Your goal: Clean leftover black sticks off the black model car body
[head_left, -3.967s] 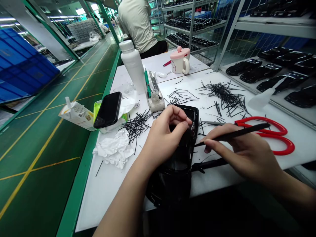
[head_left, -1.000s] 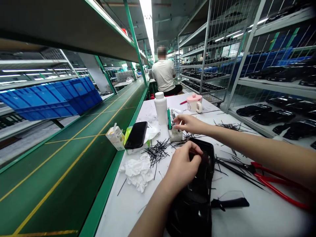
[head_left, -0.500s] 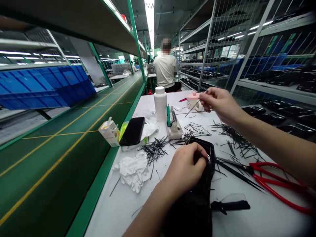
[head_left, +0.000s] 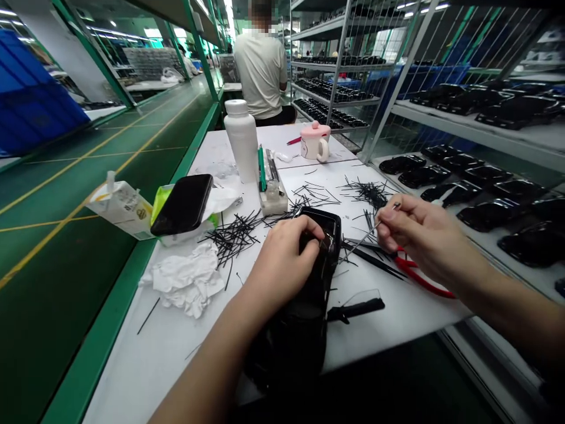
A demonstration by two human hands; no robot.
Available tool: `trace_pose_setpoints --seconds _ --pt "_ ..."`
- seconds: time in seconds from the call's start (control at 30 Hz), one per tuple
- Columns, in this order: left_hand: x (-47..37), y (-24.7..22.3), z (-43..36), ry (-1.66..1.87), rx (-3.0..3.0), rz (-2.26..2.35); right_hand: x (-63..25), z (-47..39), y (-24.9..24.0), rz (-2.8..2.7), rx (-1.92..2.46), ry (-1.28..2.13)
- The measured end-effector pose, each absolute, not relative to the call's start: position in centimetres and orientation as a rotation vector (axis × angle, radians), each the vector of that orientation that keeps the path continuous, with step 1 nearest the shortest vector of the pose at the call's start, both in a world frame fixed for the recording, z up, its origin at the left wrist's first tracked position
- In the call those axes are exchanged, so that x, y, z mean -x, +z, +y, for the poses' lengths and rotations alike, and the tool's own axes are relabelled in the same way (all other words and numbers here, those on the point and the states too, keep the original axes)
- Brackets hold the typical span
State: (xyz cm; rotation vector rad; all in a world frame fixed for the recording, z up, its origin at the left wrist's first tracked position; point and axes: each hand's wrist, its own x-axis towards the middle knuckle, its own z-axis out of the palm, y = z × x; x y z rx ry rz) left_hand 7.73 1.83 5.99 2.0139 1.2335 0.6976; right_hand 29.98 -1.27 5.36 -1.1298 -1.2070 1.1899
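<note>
My left hand rests on a glossy black car body shell, its thumb and forefinger curled together near the shell's far end. What lies under those fingertips is partly hidden. To the right, my right hand pinches a thin metal rod. The rod slants down and left, its lower end close to the shell's right side; whether it touches, I cannot tell. Beneath and beyond that hand are red-handled scissors, partly covered. A black strip with a clear piece lies right of the shell.
Loose black strips are scattered across the white table. Further back stand a white bottle, a pen holder and a lidded mug. Crumpled paper, a phone and a carton lie left. A person sits ahead.
My right hand has come down from near the mug toward the shell, bringing the rod's end close to it. My left hand stays on the shell. The camera view has shifted.
</note>
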Motion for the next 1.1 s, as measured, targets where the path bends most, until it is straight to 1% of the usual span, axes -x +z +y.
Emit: trace_pose_setpoints --seconds 0.3,1.1 --pt "-7.7 6.2 2.0 0.683 -2.014 1.247 -28.4 -1.8 4.4 -1.36 1.154 1.182" --pt "-7.6 6.5 1.9 0.659 -1.994 1.249 -27.7 -2.2 3.7 -1.47 1.115 1.191"
